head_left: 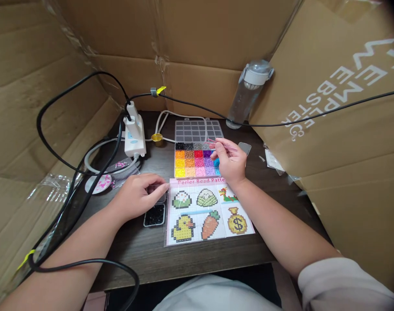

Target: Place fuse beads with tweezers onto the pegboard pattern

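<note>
My right hand (228,160) is closed on pink tweezers (227,146), whose tips point left over the upper rows of a bead box (198,162). Sorted beads of many colours fill that box, and its clear lid (198,129) lies open behind it. Just in front is a sheet of bead patterns (197,224) with a duck, a carrot and a money bag. My left hand (143,193) rests at the sheet's upper left corner, fingers curled; what it holds, if anything, is hidden. Below it sits a small tray of black beads (154,215).
A power strip (135,136) with plugs and looping black cables (38,116) stands at the left, near a round pink-and-white piece (98,184). A bottle (249,93) leans at the back right. Cardboard walls surround the dark table (281,207).
</note>
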Motion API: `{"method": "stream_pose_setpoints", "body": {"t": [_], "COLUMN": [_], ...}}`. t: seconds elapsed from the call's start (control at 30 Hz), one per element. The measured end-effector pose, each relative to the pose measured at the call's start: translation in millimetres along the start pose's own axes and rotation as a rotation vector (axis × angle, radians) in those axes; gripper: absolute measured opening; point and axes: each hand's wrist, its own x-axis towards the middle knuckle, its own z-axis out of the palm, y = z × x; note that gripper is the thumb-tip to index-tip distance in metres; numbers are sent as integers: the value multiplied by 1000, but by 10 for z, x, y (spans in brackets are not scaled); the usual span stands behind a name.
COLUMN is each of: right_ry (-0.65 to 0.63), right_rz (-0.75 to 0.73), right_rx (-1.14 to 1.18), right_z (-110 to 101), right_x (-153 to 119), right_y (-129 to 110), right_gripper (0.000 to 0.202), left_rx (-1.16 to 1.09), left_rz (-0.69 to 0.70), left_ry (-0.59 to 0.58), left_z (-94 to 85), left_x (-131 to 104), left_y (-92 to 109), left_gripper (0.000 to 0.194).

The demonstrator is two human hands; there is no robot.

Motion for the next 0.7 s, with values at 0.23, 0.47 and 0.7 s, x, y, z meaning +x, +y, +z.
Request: {"method": "stream_pose_setpoints", "body": {"t": [0.23,0.47,0.7], "right_ry": [43,63,148], "right_rz": [-85,-325,-357], "right_rx": [-60,-131,-124], "right_z": [-12,-54,-118], "right_x": [-11,45,112], "right_y": [78,206,257], "right_gripper": [15,21,27], "left_rx": [3,8,-1], "left_rz": [-9,20,26], "left_ry": [5,23,30], "left_z": [3,16,26], "left_x": [-2,-6,-1], "left_y": [26,13,11], "left_gripper": [35,32,31]}}
